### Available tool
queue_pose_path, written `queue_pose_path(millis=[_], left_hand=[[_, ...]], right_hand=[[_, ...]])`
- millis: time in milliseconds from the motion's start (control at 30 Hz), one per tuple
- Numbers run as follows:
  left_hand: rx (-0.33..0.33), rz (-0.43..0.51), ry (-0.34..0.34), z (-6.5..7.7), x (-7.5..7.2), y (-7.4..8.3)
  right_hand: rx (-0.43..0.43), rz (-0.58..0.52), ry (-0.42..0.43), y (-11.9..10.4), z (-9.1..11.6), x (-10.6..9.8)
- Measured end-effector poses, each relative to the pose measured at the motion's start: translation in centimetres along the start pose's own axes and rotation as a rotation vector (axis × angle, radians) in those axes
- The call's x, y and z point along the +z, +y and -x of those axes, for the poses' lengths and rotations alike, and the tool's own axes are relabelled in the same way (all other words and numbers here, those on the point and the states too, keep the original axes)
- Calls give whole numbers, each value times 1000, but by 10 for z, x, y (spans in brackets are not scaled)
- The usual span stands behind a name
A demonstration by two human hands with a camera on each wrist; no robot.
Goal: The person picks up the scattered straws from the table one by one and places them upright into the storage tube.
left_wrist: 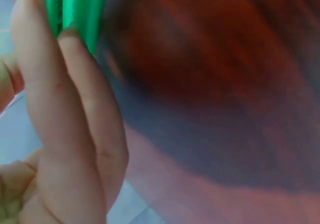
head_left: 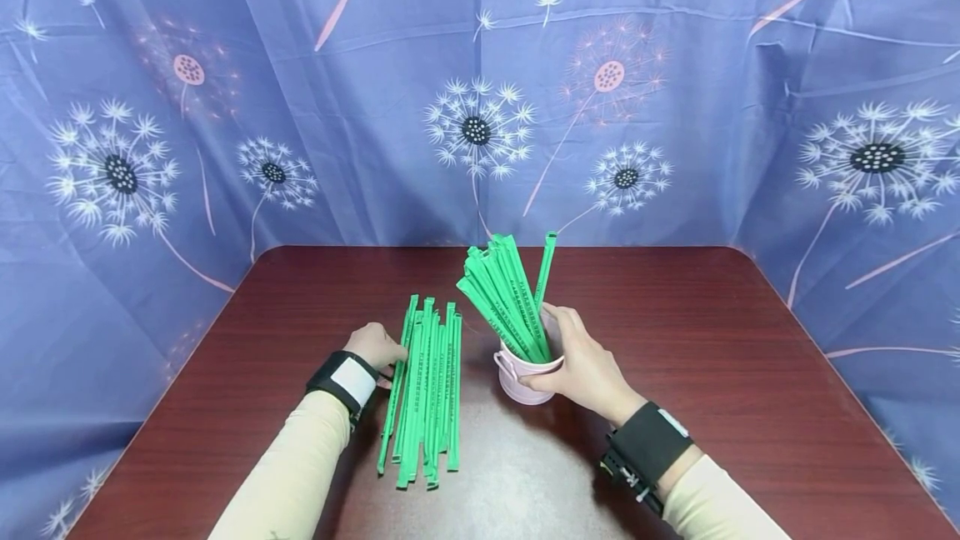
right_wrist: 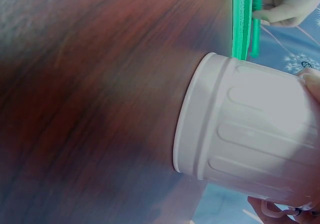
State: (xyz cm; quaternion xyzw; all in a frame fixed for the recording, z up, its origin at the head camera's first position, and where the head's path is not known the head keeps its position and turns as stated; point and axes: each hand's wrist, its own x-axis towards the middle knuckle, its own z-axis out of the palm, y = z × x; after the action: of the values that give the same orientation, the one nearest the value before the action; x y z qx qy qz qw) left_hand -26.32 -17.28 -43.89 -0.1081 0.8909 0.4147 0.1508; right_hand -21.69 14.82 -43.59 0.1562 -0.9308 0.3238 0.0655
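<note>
A pale pink little bucket (head_left: 525,390) with a side handle stands on the table, filled with a bunch of green paper-wrapped straws (head_left: 506,298). My right hand (head_left: 592,365) grips the bucket around its rim, thumb at the near side and fingers at the far side. To the left lies a pile of similar wrapped straws (head_left: 427,390), roughly side by side. My left hand (head_left: 375,350) pinches a straw (head_left: 390,419) at the left edge of this pile. In the left wrist view the long fingers (left_wrist: 60,109) meet green wrappers (left_wrist: 75,6) at the top.
The dark red wooden table (head_left: 675,298) ends at a blue curtain (head_left: 360,107) with dandelion prints, which also hangs along both sides. Inside the bucket, one straw (head_left: 546,265) leans right, apart from the bunch. Black bands (head_left: 651,448) circle both wrists.
</note>
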Motion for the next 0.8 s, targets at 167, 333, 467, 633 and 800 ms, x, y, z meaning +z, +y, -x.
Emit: queue_pose_path(millis=[167,333,467,633,800], left_hand=[[73,144,24,5,-13,19],[205,369,62,17,-25,47],[290,604,63,31,-31,67],[386,829,68,44,-33,85],[447,871,89,52,-26,93]], right_hand=[[-2,4,2,0,0,-1],[-4,1,1,-1,-1,-1],[-5,4,2,-1,-1,-1],[-2,7,-2,0,-1,0],[2,5,1,1,0,1]])
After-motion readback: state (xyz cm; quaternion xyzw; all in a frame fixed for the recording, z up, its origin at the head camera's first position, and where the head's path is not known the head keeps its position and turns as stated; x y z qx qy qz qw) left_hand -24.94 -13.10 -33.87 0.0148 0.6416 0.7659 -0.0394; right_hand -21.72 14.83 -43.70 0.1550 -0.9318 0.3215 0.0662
